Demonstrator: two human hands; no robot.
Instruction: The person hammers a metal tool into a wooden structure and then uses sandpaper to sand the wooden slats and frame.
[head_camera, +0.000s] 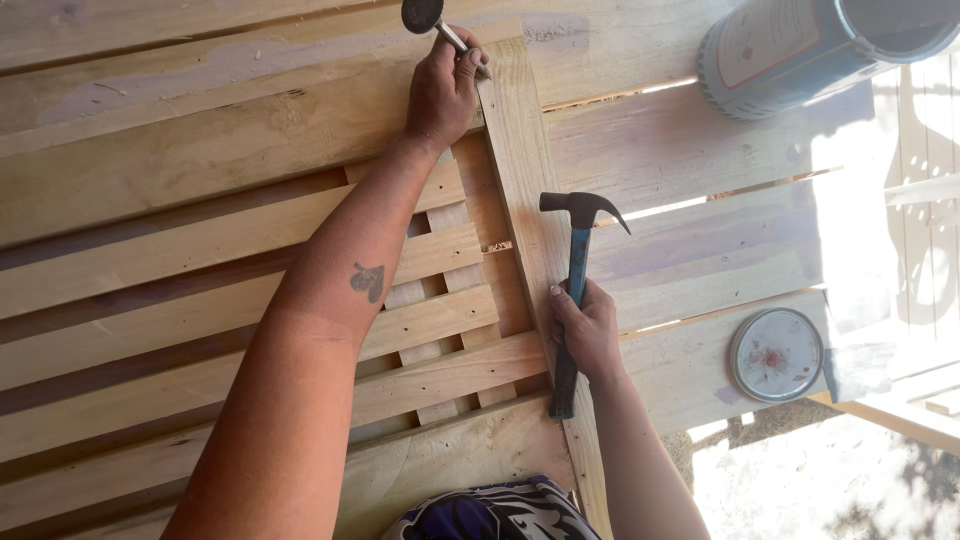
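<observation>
Head view, hammer (576, 262) gripped in right hand (585, 330), left hand (442, 92) pinching metal tool (432, 20)

Lying on its side at the top right: a blue paint can (800, 50) with a white rectangular label (765, 40); near the right edge, its round lid (776, 355).

Pale wooden planks (180, 150) are lit by strong sunlight, and bare gravelly ground (800, 480) is seen at lower right.
</observation>
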